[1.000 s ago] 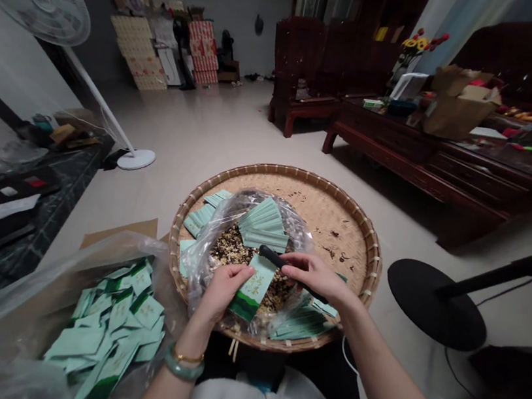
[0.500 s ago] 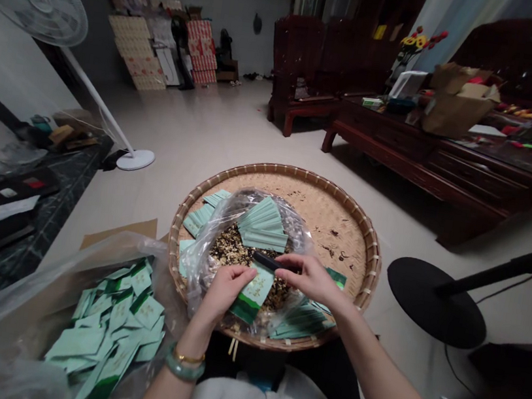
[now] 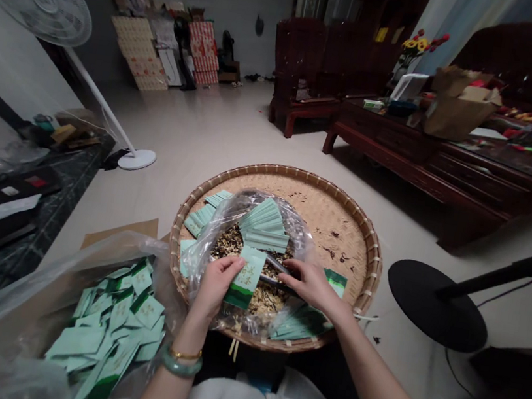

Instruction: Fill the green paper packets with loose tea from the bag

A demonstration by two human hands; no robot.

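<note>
My left hand [image 3: 218, 284] pinches the edge of a pale green sachet [image 3: 246, 276] with gold print and a dark green band at its bottom. My right hand [image 3: 311, 285] grips a slim black two-armed clip [image 3: 277, 266], whose arms stand apart just right of the sachet. Beneath both hands lies a clear plastic bag [image 3: 205, 244] full of a loose dark and yellowish dried mix [image 3: 267, 300]. A fanned stack of green sachets [image 3: 264, 219] rests on top of it. All this sits on a round woven bamboo tray [image 3: 344, 204].
More sachets [image 3: 301, 323] lie at the tray's front right and along its left side. Left of the tray, a plastic-lined box [image 3: 29, 298] holds a heap of sachets [image 3: 120, 318]. A white fan [image 3: 137, 160] stands far left, a black stand base [image 3: 437, 304] at right, a wooden table [image 3: 402, 146] behind.
The black clip has come off the sachet's top edge and its arms have parted. My left hand has drawn the sachet slightly left and turned it more upright.
</note>
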